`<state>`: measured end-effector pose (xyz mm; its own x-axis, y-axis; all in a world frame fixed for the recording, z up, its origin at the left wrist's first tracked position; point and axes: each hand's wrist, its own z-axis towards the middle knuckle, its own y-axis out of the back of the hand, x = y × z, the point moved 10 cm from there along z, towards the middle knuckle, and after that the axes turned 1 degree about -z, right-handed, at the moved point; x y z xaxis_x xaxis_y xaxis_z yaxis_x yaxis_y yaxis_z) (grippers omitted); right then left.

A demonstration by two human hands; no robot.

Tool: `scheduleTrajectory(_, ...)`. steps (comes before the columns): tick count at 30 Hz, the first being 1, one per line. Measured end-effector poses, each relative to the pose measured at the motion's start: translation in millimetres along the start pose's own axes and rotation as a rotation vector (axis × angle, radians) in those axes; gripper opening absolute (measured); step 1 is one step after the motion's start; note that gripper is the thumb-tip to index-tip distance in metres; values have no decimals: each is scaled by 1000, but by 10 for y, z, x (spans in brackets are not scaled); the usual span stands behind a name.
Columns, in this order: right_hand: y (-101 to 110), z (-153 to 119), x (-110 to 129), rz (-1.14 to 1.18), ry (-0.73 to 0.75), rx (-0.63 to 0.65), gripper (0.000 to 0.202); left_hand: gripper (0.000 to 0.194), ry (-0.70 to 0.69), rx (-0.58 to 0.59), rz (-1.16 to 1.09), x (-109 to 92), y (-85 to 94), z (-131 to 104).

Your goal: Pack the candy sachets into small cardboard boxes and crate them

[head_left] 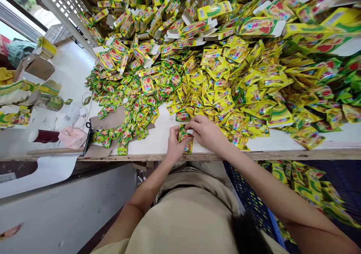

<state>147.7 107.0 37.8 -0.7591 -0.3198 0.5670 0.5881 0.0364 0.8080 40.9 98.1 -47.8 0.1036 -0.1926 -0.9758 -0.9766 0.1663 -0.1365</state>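
Near the front edge of the white table (158,143), both hands work on a small green-and-yellow candy pack (188,149). Whether it is a box or a sachet I cannot tell. My left hand (175,144) holds its left side, thumb across the front. My right hand (207,133) has its fingers pinched at the upper right of the pack, where a bit of white shows. Just beyond the fingers lies a green sachet (182,114). A heap of yellow sachets (220,96) rises behind my right hand, and small green sachets (138,111) are spread to the left.
Open yellow cartons (261,27) are piled at the back. Black scissors (88,137), a pink bag (72,137) and a dark red cup (44,136) lie at left. A blue crate (249,190) with yellow packs stands below the table edge at right.
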Motion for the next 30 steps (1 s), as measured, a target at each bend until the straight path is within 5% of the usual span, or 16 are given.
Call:
scheduleTrajectory(14,-318,12,-70,196,-71,321,32,40,-22,-8,89,-105,-2,-69)
scheduleTrajectory(22,-370,-122,-31,350,-149,547,42,32,169,98,107,10,-29,-49)
scheduleTrajectory(24,-262,-91,-83,404,-173,444,37,34,171,77,94,8,-9,-50)
scheduleTrajectory(27,-21,-58,-311,530,-266,98,27,39,163,11,31,-20,54,-43)
scheduleTrajectory(30,-159,-124,-487,714,-365,21,21,42,107,-16,60,-91,119,-16)
